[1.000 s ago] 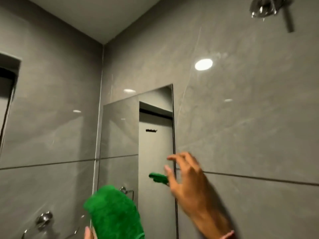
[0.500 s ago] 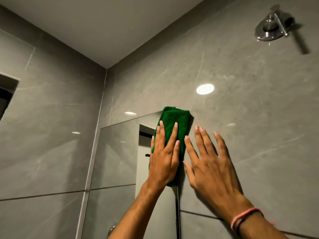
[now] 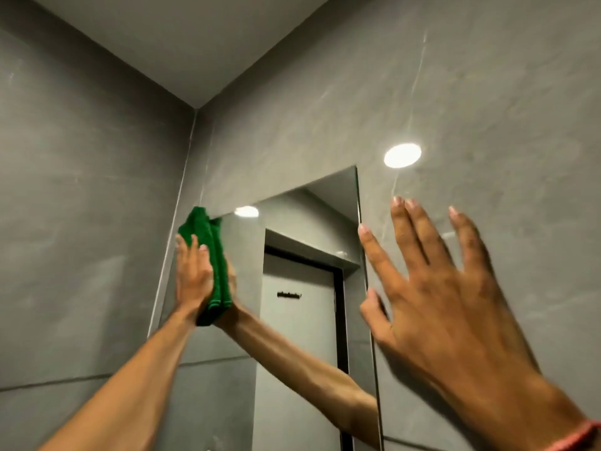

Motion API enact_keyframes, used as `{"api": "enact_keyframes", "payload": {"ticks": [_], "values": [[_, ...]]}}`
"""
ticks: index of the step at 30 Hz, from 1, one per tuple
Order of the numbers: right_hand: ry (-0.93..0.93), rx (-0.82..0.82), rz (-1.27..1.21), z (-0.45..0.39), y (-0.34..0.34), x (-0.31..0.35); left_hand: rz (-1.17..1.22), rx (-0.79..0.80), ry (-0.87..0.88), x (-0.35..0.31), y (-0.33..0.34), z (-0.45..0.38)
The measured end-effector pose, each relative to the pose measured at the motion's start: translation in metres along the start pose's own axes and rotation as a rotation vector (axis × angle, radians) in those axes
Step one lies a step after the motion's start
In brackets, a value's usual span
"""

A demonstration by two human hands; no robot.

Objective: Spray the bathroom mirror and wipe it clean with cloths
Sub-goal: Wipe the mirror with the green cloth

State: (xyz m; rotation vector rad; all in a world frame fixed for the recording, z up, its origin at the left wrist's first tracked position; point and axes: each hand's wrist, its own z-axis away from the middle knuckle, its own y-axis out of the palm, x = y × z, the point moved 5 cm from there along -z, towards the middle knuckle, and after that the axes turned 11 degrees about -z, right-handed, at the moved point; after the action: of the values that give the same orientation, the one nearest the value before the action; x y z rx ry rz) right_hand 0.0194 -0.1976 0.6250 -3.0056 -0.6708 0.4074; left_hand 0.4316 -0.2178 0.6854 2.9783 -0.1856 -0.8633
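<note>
A frameless mirror [image 3: 302,320] is set into the grey tiled wall. My left hand [image 3: 192,278] presses a folded green cloth [image 3: 213,255] flat against the mirror's top left corner. The cloth's lower end sticks out below my palm, and the arm's reflection shows in the glass. My right hand [image 3: 435,304] lies flat with fingers spread on the grey tile just right of the mirror's right edge, holding nothing. A pink band sits on its wrist.
Grey tiled walls [image 3: 81,222] meet in a corner left of the mirror, under a pale ceiling [image 3: 182,37]. A round ceiling light's reflection [image 3: 402,155] glares on the tile above my right hand. The mirror reflects a door with a dark frame.
My left hand has slid the green cloth from the mirror's top right corner across to its top left corner. My right hand stays flat on the tile. The camera tilted up.
</note>
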Motion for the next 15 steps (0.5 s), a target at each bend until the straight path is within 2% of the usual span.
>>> {"api": "enact_keyframes", "payload": {"ticks": [4, 7, 8, 9, 10, 12, 15], "values": [[-0.011, -0.056, 0.058, -0.001, -0.005, 0.001, 0.007, 0.027, -0.249, 0.115, -0.01, 0.055], [-0.015, -0.114, 0.052, 0.001, 0.004, -0.002, -0.006, 0.055, -0.477, 0.187, -0.018, 0.155], [-0.005, -0.154, 0.018, 0.005, 0.01, -0.003, -0.054, 0.062, -0.48, 0.203, -0.026, 0.199], [-0.012, -0.196, 0.012, -0.001, 0.01, -0.01, -0.043, 0.086, -0.527, 0.209, -0.017, 0.228], [-0.026, -0.181, -0.015, 0.001, 0.014, -0.004, -0.048, 0.116, -0.665, 0.228, -0.034, 0.281], [-0.04, -0.19, -0.027, 0.001, 0.02, -0.005, -0.092, 0.121, -0.737, 0.234, -0.038, 0.354], [-0.033, -0.184, -0.046, 0.003, 0.018, -0.001, -0.071, 0.138, -0.884, 0.208, -0.043, 0.431]]}}
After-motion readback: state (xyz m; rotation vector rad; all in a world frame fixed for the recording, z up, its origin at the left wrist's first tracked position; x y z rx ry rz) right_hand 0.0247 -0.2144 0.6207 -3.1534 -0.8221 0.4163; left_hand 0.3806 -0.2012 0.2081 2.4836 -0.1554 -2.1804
